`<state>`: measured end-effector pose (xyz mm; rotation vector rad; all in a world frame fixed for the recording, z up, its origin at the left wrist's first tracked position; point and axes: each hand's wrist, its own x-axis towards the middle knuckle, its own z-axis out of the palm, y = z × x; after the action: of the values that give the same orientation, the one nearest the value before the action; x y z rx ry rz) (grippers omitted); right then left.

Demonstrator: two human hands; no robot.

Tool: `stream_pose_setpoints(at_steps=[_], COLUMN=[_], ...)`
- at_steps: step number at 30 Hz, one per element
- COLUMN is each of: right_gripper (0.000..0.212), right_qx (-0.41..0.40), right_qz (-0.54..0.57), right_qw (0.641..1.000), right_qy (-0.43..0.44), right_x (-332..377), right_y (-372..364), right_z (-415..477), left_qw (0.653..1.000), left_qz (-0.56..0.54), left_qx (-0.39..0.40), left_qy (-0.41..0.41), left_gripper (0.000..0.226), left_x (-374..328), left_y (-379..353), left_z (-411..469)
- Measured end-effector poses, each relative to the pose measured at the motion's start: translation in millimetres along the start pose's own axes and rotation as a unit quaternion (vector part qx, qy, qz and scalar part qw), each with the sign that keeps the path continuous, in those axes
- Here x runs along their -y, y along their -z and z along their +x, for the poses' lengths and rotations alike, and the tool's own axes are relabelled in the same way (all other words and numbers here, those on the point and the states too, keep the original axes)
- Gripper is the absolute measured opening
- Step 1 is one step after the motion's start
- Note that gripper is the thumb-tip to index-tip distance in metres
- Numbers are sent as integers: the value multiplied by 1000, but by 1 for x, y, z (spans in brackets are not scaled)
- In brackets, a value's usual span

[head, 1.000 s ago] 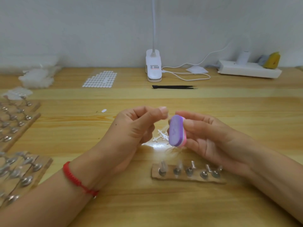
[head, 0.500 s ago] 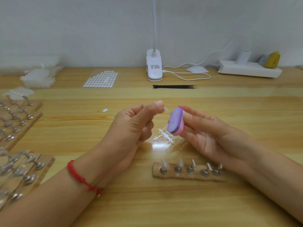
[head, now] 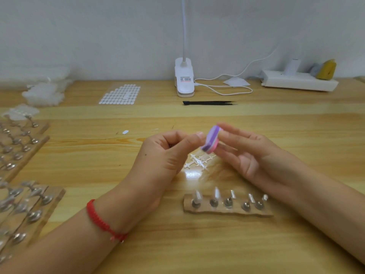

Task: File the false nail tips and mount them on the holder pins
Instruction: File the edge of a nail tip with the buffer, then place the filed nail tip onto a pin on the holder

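Note:
My left hand (head: 167, 155) is raised over the table with thumb and forefinger pinched together at the tip, where a small clear nail tip (head: 199, 133) barely shows. My right hand (head: 250, 155) holds a purple and pink buffer block (head: 211, 140) between thumb and fingers, its face against my left fingertips. Below them lies a clear plastic sprue frame (head: 197, 162). A wooden holder strip (head: 227, 211) with several metal pins sits nearer to me; two pins on its left carry clear tips.
More pin holder strips (head: 25, 202) lie along the left edge. A sheet of white adhesive dots (head: 120, 94), black tweezers (head: 209, 103), a clip lamp base (head: 184, 78) and a power strip (head: 298, 83) are at the back. A loose white dot (head: 125, 132) lies mid-table.
The buffer block has moved up and tilted against my left fingertips. Both hands have risen slightly and drawn closer together.

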<state>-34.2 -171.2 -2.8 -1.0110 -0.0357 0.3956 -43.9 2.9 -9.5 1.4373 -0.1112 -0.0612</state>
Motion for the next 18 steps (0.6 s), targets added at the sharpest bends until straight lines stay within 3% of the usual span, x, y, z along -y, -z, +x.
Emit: stream_pose_setpoints(at_steps=[5,9,12,16,18], right_gripper=[23,21,23,23,25], right_qx=[36,-12,17,-27,-9], right_qz=[-59,-38,-56,-58,-73], right_qw=[998,999,998,998,997], right_qy=[-6,11,1,12,9], right_x=[0,1,1,0,1], right_y=[-2,1,-1,1,1], right_z=[-2,0,-2,0,-1], left_qw=[1000,1000,999,999,998], left_qz=[12,11,22,27,31], left_qx=[-17,-16,-23,-25,-39], left_qy=[-7,-14,-17,-31,-36], left_gripper=[30,28,27,23,24], left_x=[0,1,2,1,1], left_y=[2,1,2,1,1], left_z=[2,1,1,0,1])
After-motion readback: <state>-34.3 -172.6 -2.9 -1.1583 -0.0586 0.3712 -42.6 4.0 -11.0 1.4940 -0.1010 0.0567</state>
